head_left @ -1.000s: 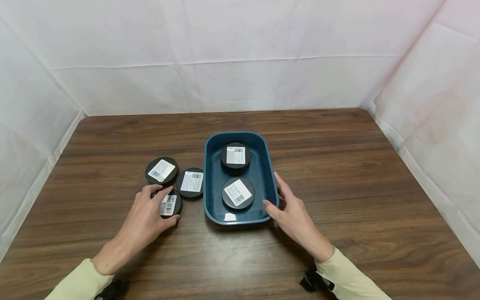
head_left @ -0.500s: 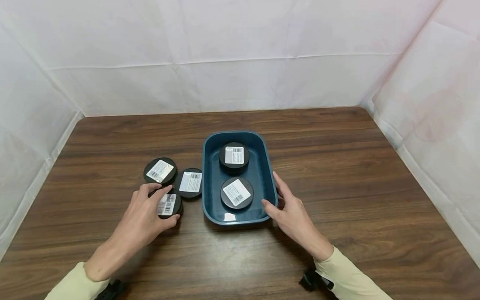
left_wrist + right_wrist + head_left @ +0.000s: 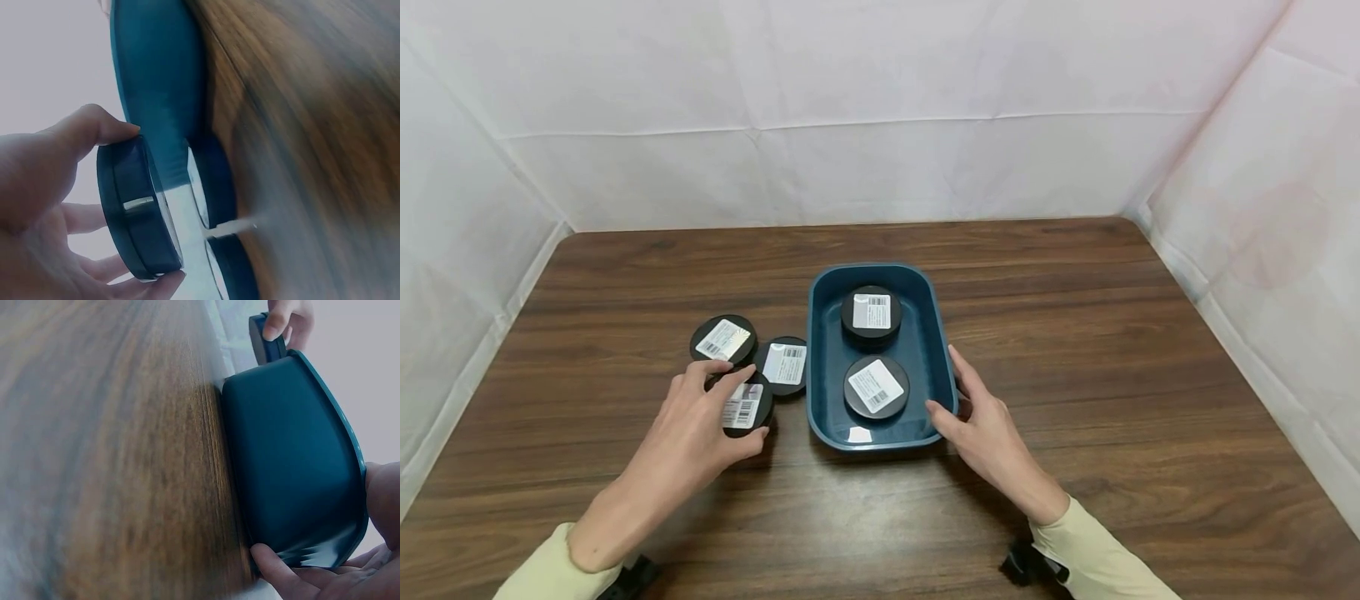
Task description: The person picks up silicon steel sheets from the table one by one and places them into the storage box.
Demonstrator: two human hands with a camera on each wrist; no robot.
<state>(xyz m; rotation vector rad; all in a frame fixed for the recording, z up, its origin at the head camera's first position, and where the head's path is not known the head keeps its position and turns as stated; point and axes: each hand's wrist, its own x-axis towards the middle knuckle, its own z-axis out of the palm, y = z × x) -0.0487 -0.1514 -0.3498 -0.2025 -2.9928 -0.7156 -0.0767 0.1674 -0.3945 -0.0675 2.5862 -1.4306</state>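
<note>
My left hand (image 3: 688,421) grips a flat, round black tin (image 3: 748,406) by its rim, thumb on the near side and fingers on the far side. A white barcode label is on its top. The left wrist view shows this tin (image 3: 134,209) raised off the table, above two other tins. My right hand (image 3: 992,433) holds the near right corner of a dark blue rectangular tray (image 3: 820,417), thumb on the rim and fingers against the outer wall. Inside the tray lie a near labelled tin (image 3: 876,387) and a far one (image 3: 871,312) that looks taller, perhaps stacked.
Two more labelled tins, one at the far left (image 3: 724,340) and one close against the tray's left wall (image 3: 784,365), lie on the brown wooden table (image 3: 1112,375). White sheeting (image 3: 880,167) walls the table at the back and sides.
My left hand has lifted its tin from the table and shifted slightly right, toward the tray. The right hand and the tray have stayed in place.
</note>
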